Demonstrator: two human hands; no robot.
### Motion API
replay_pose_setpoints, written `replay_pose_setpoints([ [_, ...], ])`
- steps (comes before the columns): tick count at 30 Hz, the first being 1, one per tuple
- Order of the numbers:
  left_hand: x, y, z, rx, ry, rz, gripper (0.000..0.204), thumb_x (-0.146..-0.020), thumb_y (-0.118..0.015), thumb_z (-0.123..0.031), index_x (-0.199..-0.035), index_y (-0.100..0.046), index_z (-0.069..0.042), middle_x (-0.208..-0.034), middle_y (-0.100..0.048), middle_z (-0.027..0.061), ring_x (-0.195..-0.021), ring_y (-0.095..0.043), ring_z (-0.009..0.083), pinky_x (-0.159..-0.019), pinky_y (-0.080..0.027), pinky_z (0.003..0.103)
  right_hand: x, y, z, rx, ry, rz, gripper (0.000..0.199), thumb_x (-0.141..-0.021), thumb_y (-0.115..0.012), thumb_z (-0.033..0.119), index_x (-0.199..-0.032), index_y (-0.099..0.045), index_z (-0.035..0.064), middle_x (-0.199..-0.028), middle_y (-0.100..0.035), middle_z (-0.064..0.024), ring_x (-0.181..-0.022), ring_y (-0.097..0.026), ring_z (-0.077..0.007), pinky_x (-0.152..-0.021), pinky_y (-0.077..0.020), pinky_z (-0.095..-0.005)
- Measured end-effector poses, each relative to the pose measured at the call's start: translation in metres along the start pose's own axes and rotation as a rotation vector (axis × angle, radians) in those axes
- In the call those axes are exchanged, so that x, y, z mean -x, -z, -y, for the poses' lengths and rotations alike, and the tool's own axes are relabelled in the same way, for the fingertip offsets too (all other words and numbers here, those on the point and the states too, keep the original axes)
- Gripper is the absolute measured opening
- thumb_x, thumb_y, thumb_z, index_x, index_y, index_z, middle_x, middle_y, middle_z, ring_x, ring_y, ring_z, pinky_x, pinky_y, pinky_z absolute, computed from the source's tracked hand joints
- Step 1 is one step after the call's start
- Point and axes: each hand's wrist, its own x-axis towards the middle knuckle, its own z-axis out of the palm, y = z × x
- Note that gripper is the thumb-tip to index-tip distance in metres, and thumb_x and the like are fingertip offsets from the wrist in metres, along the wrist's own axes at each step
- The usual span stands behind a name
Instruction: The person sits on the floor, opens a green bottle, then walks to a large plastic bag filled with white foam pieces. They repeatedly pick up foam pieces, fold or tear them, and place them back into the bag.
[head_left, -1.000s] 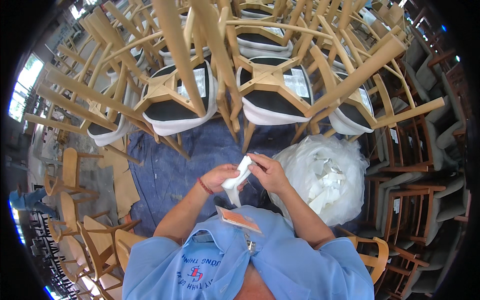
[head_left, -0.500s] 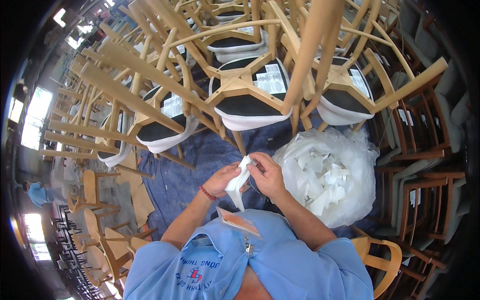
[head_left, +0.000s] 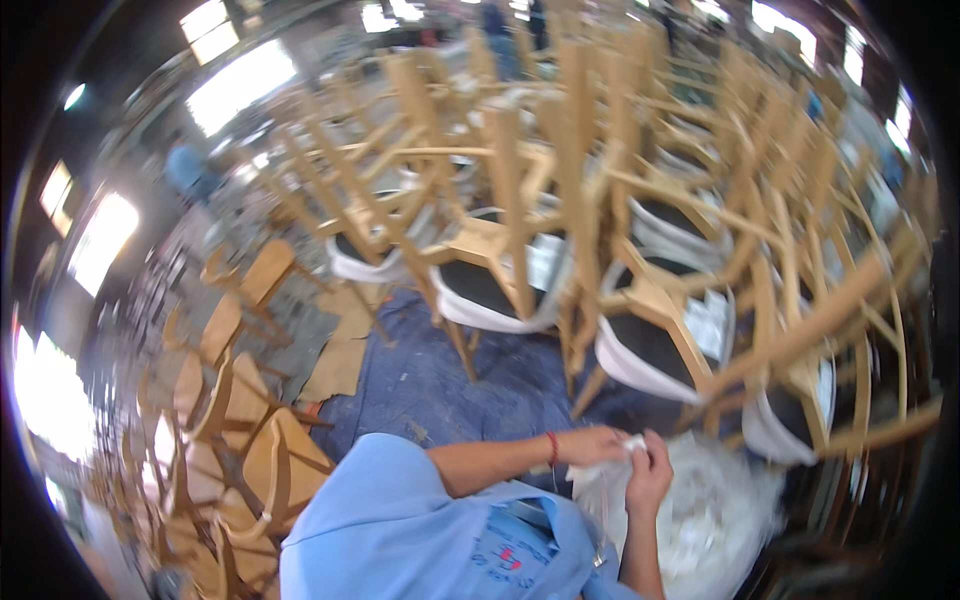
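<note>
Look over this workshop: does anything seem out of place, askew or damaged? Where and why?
White-seated chairs ahead are upside down, legs in the air, which looks odd, though their grouping seems deliberate. Blur would hide small damage.

Left forearm (head_left: pixel 485 465): lying nearly level, pointing toward person's right. Left hand (head_left: pixel 595 446): extending in line with forearm, blurring slightly. Right forearm (head_left: pixel 640 550): standing near-upright from lower edge. Right hand (head_left: pixel 650 475): bending fingers (head_left: pixel 656 446), pinching just beside left hand.

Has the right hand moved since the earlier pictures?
Yes. The right hand has moved rightward relative to the white plastic bag: earlier beside its left edge, now in front of it in this view.
</note>
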Motion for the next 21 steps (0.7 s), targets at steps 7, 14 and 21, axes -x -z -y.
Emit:
replay_pose_setpoints([
  [7,0.048,0.015,-0.002,0.125,-0.031,-0.358,0.044,-0.104,-0.049,-0.025,-0.138,-0.050,0.002,-0.122,-0.066,0.0116,-0.109,-0.061,0.0188,-0.099,-0.045,0.032,-0.004,-0.055,0.012,0.121,-0.003,0.058,0.016,-0.092,-0.058,0.006,-0.101,-0.064,-0.0067,-0.132,-0.057,-0.0184,-0.113,-0.059,-0.0277,-0.095,-0.0469,-0.0357],
  [14,0.057,0.078,0.002,0.161,0.080,-0.310,0.033,-0.105,-0.047,-0.030,-0.113,-0.063,-0.002,-0.095,-0.068,0.0059,-0.082,-0.060,0.0103,-0.072,-0.051,0.028,-0.013,-0.084,-0.003,0.051,0.253,0.100,0.028,-0.092,-0.061,0.004,-0.119,-0.059,-0.0025,-0.140,-0.048,-0.0228,-0.126,-0.052,-0.0332,-0.100,-0.0463,-0.0400],
  [21,0.058,0.087,0.005,0.959,0.091,-0.159,0.039,-0.104,-0.051,-0.029,-0.133,-0.043,-0.005,-0.102,-0.063,0.0090,-0.080,-0.067,0.0177,-0.064,-0.059,0.035,-0.044,-0.096,0.041,-0.312,-0.080,0.244,0.039,-0.090,-0.068,0.005,-0.127,-0.056,-0.0022,-0.109,-0.064,-0.0084,-0.094,-0.062,-0.0120,-0.078,-0.0518,-0.0252],
])
